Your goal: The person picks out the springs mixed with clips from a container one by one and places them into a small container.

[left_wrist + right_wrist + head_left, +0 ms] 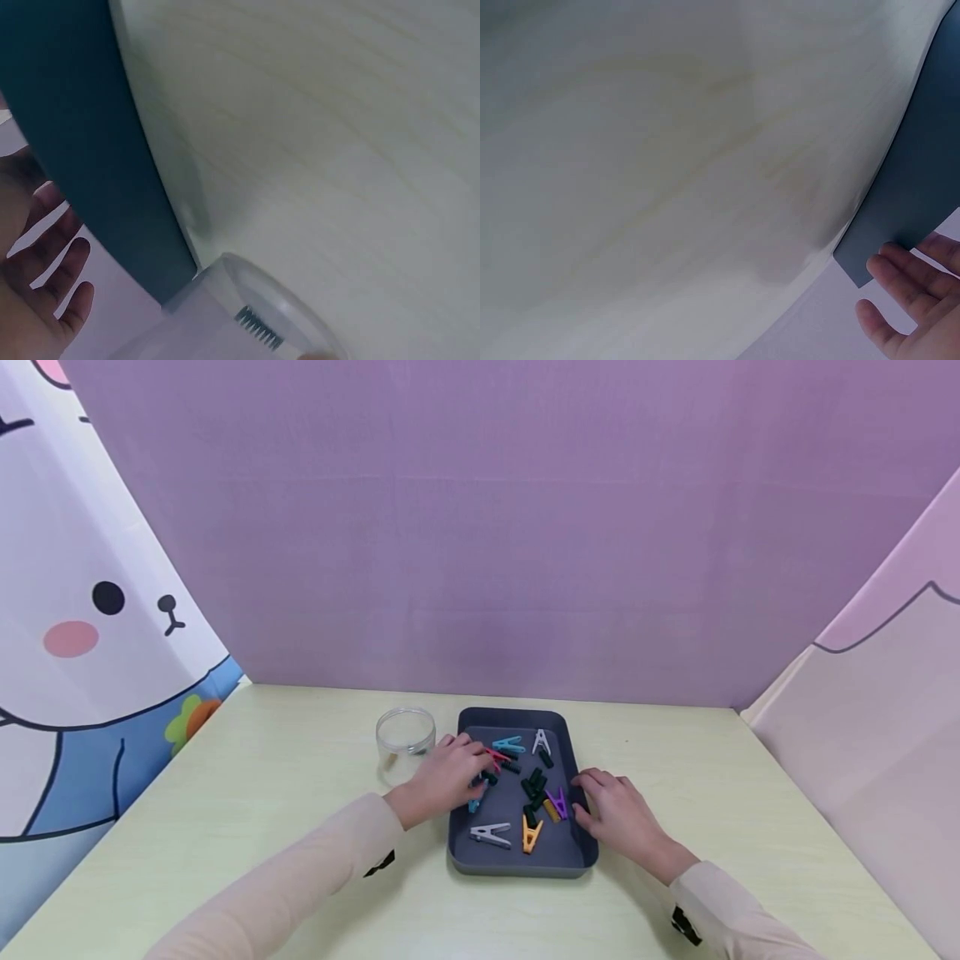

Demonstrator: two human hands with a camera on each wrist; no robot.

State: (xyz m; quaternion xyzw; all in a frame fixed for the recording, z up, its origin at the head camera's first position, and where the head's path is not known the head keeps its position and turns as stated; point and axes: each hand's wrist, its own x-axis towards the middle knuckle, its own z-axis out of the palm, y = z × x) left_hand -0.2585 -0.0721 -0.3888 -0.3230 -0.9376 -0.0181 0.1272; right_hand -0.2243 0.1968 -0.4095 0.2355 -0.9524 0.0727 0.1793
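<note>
A dark grey tray [480, 870] holds small clothespins and several short dark green cylinders [534, 783]. My left hand [446, 778] reaches over the tray's left wall, its fingers loosely bent above a red clothespin [497, 755] and a blue clothespin [476, 803]. Whether its fingertips touch either one is hidden. My right hand [621, 812] rests against the tray's right wall, with loosely extended fingers; a purple clothespin [557, 802] lies just inside that wall. Farther off in the tray are a teal clothespin [509, 744] and a white clothespin [541, 742].
A clear round jar [406, 732] stands left of the tray, near my left hand. Through its side a dark ridged piece [259, 327] shows. A grey clothespin [491, 835], a yellow clothespin [531, 835] and a brown cylinder [551, 811] lie toward the tray's near end.
</note>
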